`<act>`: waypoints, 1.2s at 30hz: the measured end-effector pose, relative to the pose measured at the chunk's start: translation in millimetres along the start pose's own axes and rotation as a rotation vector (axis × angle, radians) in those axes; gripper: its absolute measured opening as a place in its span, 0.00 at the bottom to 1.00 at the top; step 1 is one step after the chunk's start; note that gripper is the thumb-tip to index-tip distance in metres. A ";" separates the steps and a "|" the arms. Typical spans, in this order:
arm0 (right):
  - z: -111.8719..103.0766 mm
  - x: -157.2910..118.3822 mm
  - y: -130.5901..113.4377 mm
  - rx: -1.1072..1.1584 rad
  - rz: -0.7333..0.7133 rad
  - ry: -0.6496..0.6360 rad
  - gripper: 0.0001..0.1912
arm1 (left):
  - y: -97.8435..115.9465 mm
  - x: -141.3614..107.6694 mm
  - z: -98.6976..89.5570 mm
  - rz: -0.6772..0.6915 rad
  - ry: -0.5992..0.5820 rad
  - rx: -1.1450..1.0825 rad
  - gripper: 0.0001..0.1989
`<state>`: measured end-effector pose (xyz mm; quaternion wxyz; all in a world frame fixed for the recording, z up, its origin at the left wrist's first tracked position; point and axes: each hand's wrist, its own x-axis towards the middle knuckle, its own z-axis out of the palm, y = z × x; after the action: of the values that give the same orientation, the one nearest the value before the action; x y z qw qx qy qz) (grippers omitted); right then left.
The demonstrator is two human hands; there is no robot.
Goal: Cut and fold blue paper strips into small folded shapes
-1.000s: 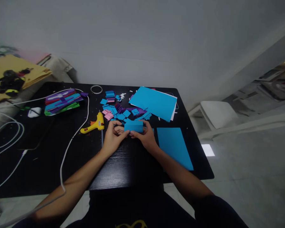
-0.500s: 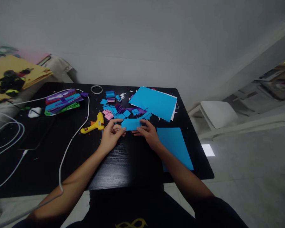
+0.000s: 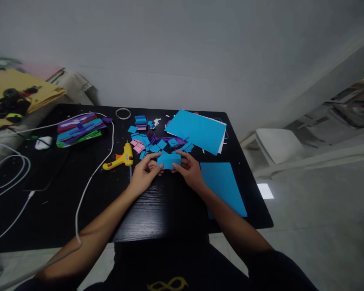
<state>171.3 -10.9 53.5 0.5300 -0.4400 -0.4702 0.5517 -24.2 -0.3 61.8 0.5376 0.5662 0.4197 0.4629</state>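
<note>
Midway between left (image 3: 143, 173) and right grip (image 3: 192, 172), blue paper (image 3: 169, 161)

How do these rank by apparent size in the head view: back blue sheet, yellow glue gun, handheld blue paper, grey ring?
1. Back blue sheet
2. Yellow glue gun and handheld blue paper: too alike to rank
3. Grey ring

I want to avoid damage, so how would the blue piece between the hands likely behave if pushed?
The blue piece looks like card, so probably it is light and could crease. It seems fairly stiff: held near its ends by the left hand and right hand, it shows no clear sag.
</note>
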 end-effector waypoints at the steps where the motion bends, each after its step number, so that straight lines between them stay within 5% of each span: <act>1: -0.3 0.0 -0.3 -0.010 -0.003 -0.008 0.27 | 0.1 0.2 -0.2 -0.001 0.003 -0.003 0.22; 28: -3.5 2.0 -4.3 0.005 0.054 -0.069 0.20 | 5.2 1.8 -3.5 -0.014 -0.063 -0.023 0.15; 36: -2.4 1.7 -5.3 -0.023 0.049 -0.045 0.10 | 4.8 0.8 -4.3 -0.007 -0.078 -0.001 0.09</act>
<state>174.5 -9.1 58.3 0.5003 -0.4452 -0.4774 0.5688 -28.4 1.1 66.6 0.5553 0.5823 0.4001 0.4388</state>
